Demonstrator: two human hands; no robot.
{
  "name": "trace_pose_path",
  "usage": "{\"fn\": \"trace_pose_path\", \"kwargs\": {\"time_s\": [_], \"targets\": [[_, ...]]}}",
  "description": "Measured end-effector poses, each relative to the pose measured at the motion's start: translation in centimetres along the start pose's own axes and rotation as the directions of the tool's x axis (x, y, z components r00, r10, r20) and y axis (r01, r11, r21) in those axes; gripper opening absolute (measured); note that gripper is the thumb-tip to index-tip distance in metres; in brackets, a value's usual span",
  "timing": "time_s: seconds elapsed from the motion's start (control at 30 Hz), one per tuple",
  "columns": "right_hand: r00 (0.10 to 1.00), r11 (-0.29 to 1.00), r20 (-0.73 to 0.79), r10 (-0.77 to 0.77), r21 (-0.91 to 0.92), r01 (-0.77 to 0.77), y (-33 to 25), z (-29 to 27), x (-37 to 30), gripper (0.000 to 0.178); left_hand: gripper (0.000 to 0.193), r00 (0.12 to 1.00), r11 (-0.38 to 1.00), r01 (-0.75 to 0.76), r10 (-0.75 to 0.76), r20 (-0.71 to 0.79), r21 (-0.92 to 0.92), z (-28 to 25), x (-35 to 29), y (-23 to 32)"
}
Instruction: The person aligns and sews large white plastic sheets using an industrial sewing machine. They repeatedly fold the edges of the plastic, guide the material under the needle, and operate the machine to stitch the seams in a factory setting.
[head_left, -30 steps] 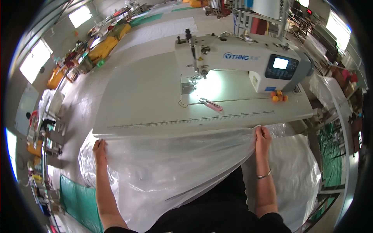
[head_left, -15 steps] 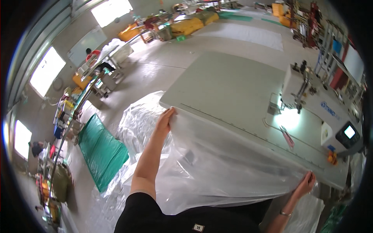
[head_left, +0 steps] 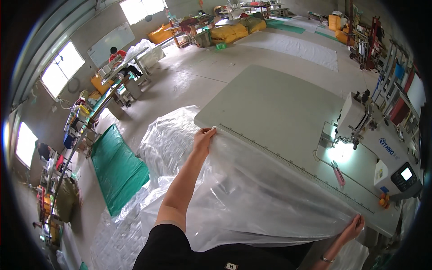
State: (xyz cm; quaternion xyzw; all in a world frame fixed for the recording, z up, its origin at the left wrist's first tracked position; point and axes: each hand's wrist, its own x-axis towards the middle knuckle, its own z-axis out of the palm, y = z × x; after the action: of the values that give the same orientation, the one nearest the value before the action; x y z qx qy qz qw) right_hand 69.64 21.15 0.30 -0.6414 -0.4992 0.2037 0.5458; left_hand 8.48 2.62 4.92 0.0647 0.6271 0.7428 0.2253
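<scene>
A large translucent plastic sheet (head_left: pixel 256 193) is stretched along the near edge of a pale grey sewing table (head_left: pixel 270 101), draping down toward my body. My left hand (head_left: pixel 204 139) pinches its upper left corner, close to the table's left end. Farther right, my right hand (head_left: pixel 353 228) grips the same edge with closed fingers. A ruler scale (head_left: pixel 288 158) runs along the tabletop just beyond the held edge. On the table's right side stands a white industrial sewing machine (head_left: pixel 366 123) with its lamp lit. Pink-handled thread snips (head_left: pixel 338 173) lie near the needle area.
More crumpled clear plastic (head_left: pixel 166 132) spills onto the floor at left, beside a green sheet (head_left: pixel 118 168). A small orange item (head_left: pixel 384 200) sits by the machine's control panel (head_left: pixel 403 176). A person in red (head_left: pixel 118 55) works at a far-left bench. Yellow bundles (head_left: pixel 229 32) lie at the back.
The view has shifted slightly, so the table and machine appear lower and further right. Both hands keep their hold on the plastic sheet at nearly the same places along the table edge.
</scene>
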Motion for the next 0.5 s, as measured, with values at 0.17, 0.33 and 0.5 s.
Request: {"fn": "trace_pose_path", "kwargs": {"time_s": [0.17, 0.33, 0.5], "targets": [[0.999, 0.999, -0.025, 0.042, -0.016, -0.043, -0.1, -0.1, -0.1, 0.035, 0.016, 1.0, 0.997, -0.007, 0.008, -0.02, 0.075, -0.3, 0.7, -0.4], [0.998, 0.999, -0.053, 0.043, -0.026, -0.044, 0.3, -0.7, -0.2, 0.034, 0.017, 0.999, 0.994, 0.034, -0.034, -0.006, 0.101, 0.1, 0.5, -0.5], [0.996, 0.997, -0.061, 0.072, 0.003, -0.072, 0.8, -0.7, 0.0, 0.036, 0.016, 0.997, 0.994, 0.071, -0.067, -0.048, 0.087, 0.9, 0.1, 0.3]]}}
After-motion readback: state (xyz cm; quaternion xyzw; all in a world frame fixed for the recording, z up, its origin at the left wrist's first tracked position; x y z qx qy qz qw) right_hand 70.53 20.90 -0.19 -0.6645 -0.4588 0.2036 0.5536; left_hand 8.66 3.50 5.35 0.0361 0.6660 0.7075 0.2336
